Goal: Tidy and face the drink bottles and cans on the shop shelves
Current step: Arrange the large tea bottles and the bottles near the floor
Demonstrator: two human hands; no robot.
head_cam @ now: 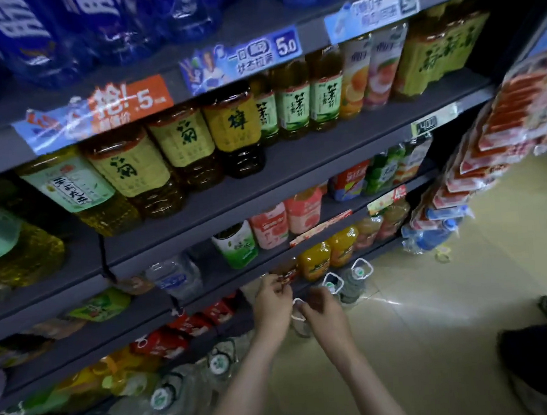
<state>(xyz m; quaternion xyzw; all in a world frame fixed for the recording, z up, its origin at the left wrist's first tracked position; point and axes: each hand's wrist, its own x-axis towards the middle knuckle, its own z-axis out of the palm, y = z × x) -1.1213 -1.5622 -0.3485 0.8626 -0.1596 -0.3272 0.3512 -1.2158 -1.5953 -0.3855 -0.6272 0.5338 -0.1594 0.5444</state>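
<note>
- A large clear water jug [302, 323] is being handled at floor level, at the foot of the shelving; most of its body is hidden behind the two hands, and only its white carry handle [298, 310] can be made out clearly.
- The right hand [323, 311] is curled with its fingers closed on that handle.
- The left hand [273, 300] is held just beside it, fingers pinched together near a red-labelled bottle [285, 273] on the lowest shelf edge; what exactly is pinched cannot be told.
- Two more handled jugs [353, 281] stand upright on the floor just beyond the hands, and a row of similar jugs [169, 392] runs along the floor to the left.
- Orange juice bottles [315, 261] stand next to the red-labelled bottle, labels outward.
- On the shelf above, a clear water bottle [176, 275] and a green pouch [101, 306] are seen leaning or lying, so this shelf looks unfinished.
- Higher up, the yellow-labelled tea bottles [181, 139] and green tea bottles [293, 107] are lined up with labels forward, so that tier is judged largely faced.
- Blue bottles [113, 20] fill the top shelf.
- By this evidence the floor row and the lower shelves are judged to be what remains.
</note>
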